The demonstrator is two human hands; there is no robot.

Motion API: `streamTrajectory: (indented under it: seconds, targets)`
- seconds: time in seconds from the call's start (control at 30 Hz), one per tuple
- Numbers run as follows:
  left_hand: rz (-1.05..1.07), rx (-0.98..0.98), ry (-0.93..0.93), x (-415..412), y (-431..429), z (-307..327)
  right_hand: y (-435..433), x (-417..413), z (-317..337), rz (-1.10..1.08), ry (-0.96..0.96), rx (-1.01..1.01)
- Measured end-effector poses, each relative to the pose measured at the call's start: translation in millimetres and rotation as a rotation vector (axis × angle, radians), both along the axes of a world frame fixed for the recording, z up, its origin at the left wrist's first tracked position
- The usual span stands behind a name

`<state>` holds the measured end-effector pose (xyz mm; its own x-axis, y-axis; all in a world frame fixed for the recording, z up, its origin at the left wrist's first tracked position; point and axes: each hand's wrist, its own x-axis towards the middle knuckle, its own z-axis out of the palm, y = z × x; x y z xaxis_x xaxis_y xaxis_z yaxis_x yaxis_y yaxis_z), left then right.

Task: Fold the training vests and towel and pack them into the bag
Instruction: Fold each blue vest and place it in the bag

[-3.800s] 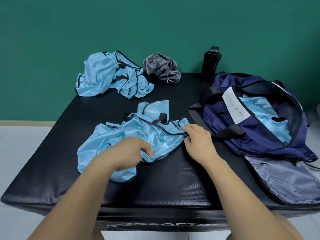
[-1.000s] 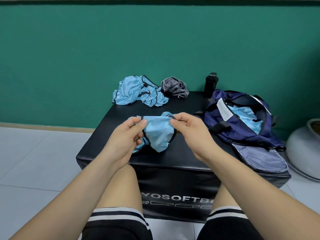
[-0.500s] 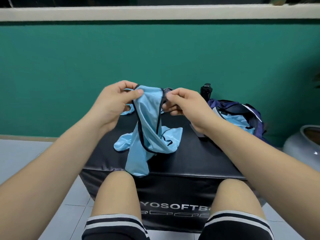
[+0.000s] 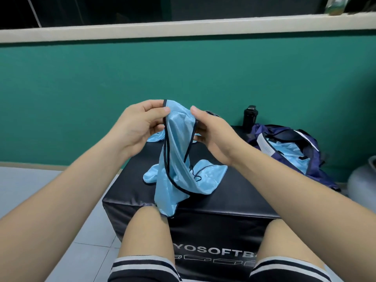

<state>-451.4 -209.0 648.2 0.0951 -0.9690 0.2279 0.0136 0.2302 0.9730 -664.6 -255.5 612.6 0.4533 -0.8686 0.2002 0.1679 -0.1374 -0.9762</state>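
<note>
Aloft, limp glossy blue mesh vest (image 4: 175,151).

I hold up a light-blue mesh vest (image 4: 177,151) with dark piping on its edges. My left hand (image 4: 140,127) pinches one trimmed edge at the top and my right hand (image 4: 213,133) pinches the opposite edge. The vest hangs narrow and twisted. Its lower part is bunched on the black box (image 4: 223,202), and its bottom tip droops over the near edge. Part of a second vest (image 4: 155,137), same blue, shows behind my left hand at the back of the box. The navy bag (image 4: 317,143) sits open at the right, with a white label (image 4: 263,146) at its opening. A packed vest (image 4: 284,151), also light blue, lies inside it.
</note>
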Motion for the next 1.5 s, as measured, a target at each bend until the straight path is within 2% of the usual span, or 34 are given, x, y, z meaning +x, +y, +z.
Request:
streamTrajectory:
  seconds: [0.17, 0.33, 0.4, 0.57, 0.63, 0.83, 0.93, 1.1, 1.2, 1.3, 1.4, 1.5]
  targets:
    - [-0.049, -0.029, 0.075, -12, -5, 2, 4, -3, 16, -0.01, 0.028, 0.081]
    - [-0.026, -0.008, 0.03, -26, -1, -10, -3, -21, 40, -0.162, -0.037, 0.044]
    - [0.007, 0.025, -0.093, -33, 1, -30, -6, -26, 55, -0.226, -0.008, 0.046]
    - [0.152, -0.016, -0.67, -53, 1, -114, -15, -33, 85, -0.222, 0.064, 0.019]
    - [0.209, -0.05, -0.837, -57, 4, -139, -17, -37, 93, -0.212, 0.087, 0.018]
    - [0.209, 0.151, -0.881, -63, 4, -186, -20, -50, 112, -0.253, 0.095, 0.013]
    - [0.199, 0.22, -0.821, -55, -4, -201, -23, -57, 119, -0.29, 0.088, 0.003]
    - [0.387, 0.357, -0.709, -21, -9, -215, -24, -65, 129, -0.317, 0.096, -0.028]
    - [0.453, 0.503, -0.497, -14, -6, -229, -26, -64, 128, -0.328, 0.091, -0.02]
    - [0.421, 0.563, -0.305, -22, -2, -244, -27, -59, 125, -0.323, 0.104, -0.015]
    - [0.215, 0.67, 0.129, -47, 14, -241, -26, -50, 125, -0.319, 0.128, -0.022]
    - [0.093, 0.695, 0.264, -64, 16, -251, -23, -46, 129, -0.318, 0.141, -0.038]
